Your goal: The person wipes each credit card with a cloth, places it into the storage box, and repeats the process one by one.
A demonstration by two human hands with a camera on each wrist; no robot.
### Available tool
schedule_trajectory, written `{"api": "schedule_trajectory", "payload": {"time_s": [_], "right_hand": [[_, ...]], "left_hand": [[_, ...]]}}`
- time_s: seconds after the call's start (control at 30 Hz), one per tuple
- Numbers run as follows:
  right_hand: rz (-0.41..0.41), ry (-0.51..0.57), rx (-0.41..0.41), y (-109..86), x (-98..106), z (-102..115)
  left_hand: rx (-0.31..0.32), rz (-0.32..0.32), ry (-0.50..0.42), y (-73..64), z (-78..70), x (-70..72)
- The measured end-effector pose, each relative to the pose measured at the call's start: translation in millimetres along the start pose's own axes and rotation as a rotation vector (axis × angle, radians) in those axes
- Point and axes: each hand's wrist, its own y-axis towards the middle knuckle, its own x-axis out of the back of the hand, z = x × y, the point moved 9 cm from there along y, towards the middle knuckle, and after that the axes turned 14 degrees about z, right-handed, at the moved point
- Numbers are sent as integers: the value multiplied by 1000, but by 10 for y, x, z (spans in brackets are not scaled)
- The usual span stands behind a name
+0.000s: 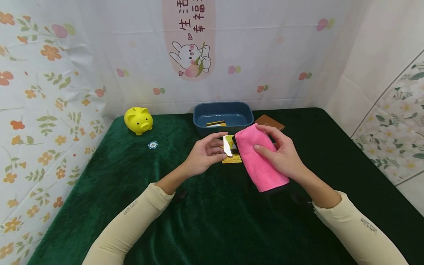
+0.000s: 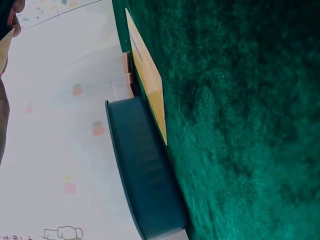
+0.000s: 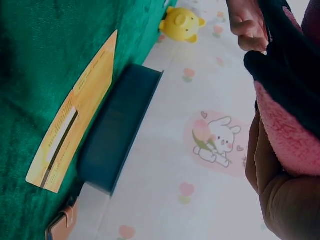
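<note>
My left hand (image 1: 206,152) pinches a yellow bank card (image 1: 233,140) with a dark stripe by its left edge, where white glare covers part of it. In my right hand (image 1: 283,154) I grip a pink cloth (image 1: 256,158) with black edging. The cloth overlaps the card's right side in the head view and hides that end. Below the held card, yellow cards (image 1: 231,159) lie on the green tablecloth; the right wrist view shows these cards (image 3: 75,115) lying end to end, one with a dark stripe and a white strip.
A blue basin (image 1: 223,106) stands at the back with a striped yellow card (image 1: 216,123) in it. Right of it lies a brown wallet (image 1: 269,122). A yellow piggy bank (image 1: 138,120) and a poker chip (image 1: 153,145) are at left. Patterned curtains (image 1: 281,48) hang behind the table.
</note>
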Motion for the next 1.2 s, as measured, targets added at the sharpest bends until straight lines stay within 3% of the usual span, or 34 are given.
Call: {"api": "schedule_trajectory", "payload": {"time_s": [0.43, 0.83, 1.2], "right_hand": [[23, 26, 29, 86, -75, 40], [84, 48, 11, 142, -164, 62], [149, 18, -34, 134, -218, 48]], "left_hand": [[-8, 2, 72, 4, -17, -2], [-46, -3, 77, 0, -45, 5], [-81, -67, 69, -15, -41, 92]]}}
